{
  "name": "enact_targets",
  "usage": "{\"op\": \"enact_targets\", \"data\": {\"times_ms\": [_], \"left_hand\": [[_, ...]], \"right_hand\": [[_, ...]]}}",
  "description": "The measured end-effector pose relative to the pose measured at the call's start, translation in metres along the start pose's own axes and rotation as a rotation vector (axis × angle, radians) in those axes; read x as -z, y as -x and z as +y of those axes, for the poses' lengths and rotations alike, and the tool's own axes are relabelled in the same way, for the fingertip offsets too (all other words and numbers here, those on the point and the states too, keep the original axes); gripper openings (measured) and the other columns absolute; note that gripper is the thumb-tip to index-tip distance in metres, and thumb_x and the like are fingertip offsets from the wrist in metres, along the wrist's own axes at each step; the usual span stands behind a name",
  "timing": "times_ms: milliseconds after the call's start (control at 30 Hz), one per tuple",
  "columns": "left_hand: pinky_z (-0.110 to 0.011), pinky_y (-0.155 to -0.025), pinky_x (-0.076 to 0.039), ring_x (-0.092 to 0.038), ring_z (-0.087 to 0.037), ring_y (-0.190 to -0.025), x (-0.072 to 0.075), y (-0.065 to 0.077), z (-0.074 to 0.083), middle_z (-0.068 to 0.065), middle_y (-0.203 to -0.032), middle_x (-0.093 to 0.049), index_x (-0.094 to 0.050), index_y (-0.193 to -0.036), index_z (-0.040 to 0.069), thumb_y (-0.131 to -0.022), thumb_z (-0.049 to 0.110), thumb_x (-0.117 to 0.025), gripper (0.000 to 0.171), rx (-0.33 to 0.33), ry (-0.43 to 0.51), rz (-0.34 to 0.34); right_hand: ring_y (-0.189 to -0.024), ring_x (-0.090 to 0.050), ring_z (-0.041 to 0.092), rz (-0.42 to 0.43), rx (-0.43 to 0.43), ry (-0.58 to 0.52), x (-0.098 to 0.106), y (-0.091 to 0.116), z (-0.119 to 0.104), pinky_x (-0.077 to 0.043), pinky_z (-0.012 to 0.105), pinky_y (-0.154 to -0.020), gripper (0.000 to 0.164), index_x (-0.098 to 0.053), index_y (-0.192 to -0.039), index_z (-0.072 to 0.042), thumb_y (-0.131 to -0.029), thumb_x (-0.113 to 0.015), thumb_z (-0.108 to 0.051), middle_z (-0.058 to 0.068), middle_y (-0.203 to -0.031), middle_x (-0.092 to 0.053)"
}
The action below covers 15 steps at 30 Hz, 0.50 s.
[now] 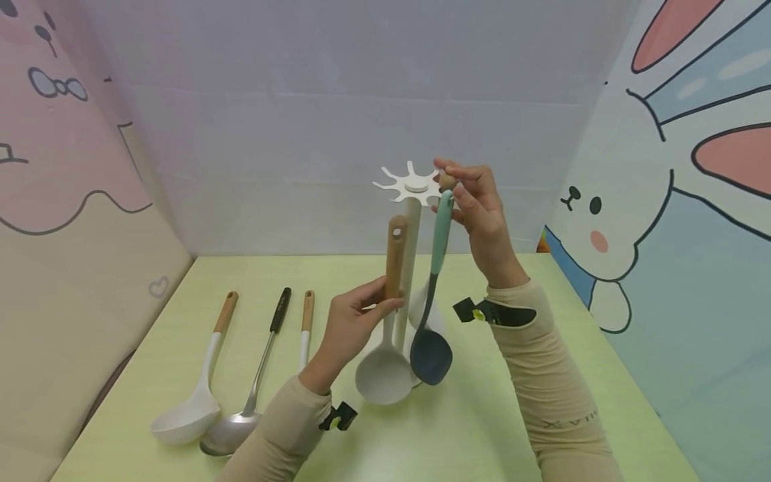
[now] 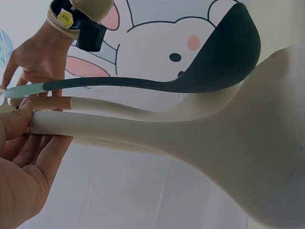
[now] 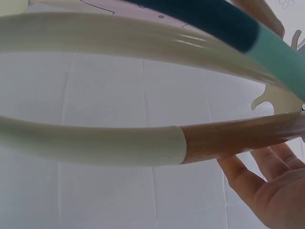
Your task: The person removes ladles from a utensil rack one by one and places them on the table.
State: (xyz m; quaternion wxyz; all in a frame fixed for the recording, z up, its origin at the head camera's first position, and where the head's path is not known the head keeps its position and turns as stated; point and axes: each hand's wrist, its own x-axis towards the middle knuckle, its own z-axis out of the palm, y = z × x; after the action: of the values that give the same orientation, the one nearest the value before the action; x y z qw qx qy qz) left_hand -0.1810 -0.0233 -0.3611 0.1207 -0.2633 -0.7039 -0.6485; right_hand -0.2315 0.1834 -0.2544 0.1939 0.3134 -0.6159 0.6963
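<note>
My left hand (image 1: 361,318) grips a white ladle (image 1: 383,376) with a wooden handle, its thumb and fingers near the lower end of the wood. The ladle stands upright, handle up, in front of the post of a white utensil rack (image 1: 415,186) with a star-shaped top. At the rack's right side, my right hand (image 1: 482,211) pinches the wooden handle end (image 1: 448,181) of another white-necked utensil. That utensil's pale head (image 1: 426,309) is partly hidden. A dark ladle (image 1: 431,356) with a mint-green handle hangs from the rack top, right beside the right fingers.
On the left of the pale green table (image 1: 494,428) lie a white ladle (image 1: 183,418) with a wooden handle, a steel ladle (image 1: 231,434) with a black handle, and a wooden-handled white utensil (image 1: 307,321) partly hidden by my left arm. Cartoon-printed cloths surround the table.
</note>
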Motion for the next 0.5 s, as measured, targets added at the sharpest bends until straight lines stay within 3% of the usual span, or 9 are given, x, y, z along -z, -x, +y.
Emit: {"op": "enact_targets", "data": {"times_ms": [233,500], "left_hand": [[-0.033,-0.082,-0.059,-0.072,-0.026,-0.092,0.007,0.0,-0.009,-0.018,-0.098,-0.074,-0.068,-0.122,-0.005,-0.087,0.001,-0.074,0.037,0.043,-0.006,-0.018],[-0.033,-0.079,-0.06,-0.071,-0.018,-0.09,0.015,-0.002,-0.019,-0.022,-0.101,-0.072,-0.067,-0.123,-0.006,-0.091,0.001,-0.07,0.033,0.196,0.061,-0.041]], "right_hand": [[-0.136,-0.039,0.034,-0.001,0.013,-0.005,0.0,0.0,-0.001,-0.052,0.045,-0.091,0.022,-0.056,-0.113,-0.021,-0.094,-0.047,-0.016,0.02,-0.145,-0.046],[-0.135,-0.04,0.035,0.0,0.014,-0.01,0.001,0.0,0.001,-0.053,0.044,-0.089,0.022,-0.057,-0.112,-0.021,-0.093,-0.047,-0.015,0.02,-0.143,-0.048]]}}
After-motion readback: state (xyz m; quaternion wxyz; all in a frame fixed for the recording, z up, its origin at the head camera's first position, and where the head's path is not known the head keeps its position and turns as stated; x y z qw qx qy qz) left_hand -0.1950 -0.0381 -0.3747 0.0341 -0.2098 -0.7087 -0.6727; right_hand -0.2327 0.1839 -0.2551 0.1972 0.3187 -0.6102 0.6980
